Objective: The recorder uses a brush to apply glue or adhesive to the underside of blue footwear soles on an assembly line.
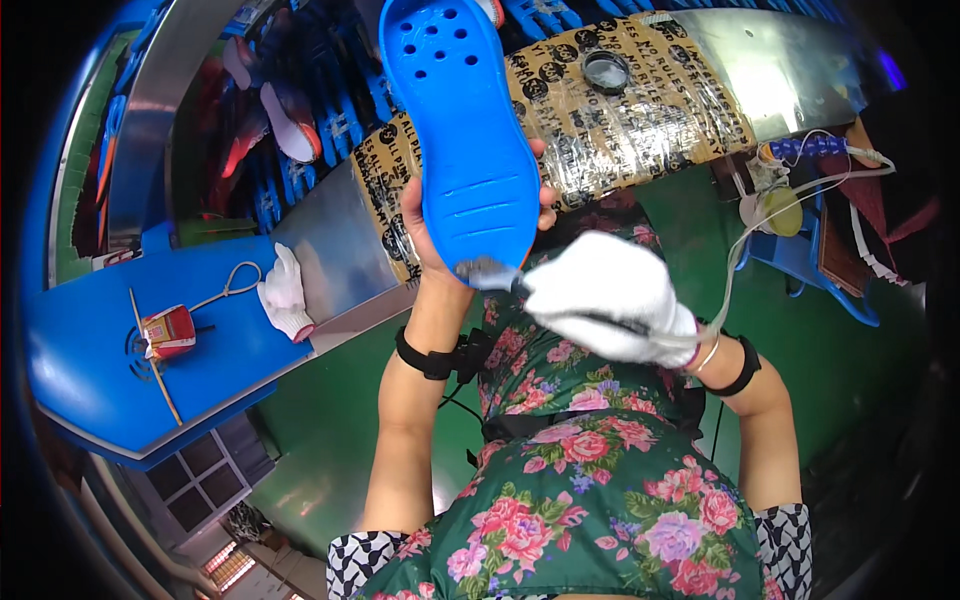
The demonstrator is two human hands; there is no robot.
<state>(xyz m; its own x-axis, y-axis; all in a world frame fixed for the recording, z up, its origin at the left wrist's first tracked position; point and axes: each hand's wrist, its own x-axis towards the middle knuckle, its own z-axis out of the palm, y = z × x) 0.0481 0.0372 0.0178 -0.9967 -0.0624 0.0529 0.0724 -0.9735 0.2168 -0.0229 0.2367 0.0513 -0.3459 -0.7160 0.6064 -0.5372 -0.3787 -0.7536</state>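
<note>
Blue shoe sole gripped by left hand; gloved right hand clutches, seemingly, a brush.

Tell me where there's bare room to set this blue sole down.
Free: the blue tabletop between the small red box and the spare white glove. Crowded: the taped brown cardboard holds a round dark lid.

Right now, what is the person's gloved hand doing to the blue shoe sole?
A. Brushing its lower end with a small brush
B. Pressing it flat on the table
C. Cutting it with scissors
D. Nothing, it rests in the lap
A: the white-gloved right hand holds a small brush against the lower end of the blue sole, which the bare left hand holds up.
</note>
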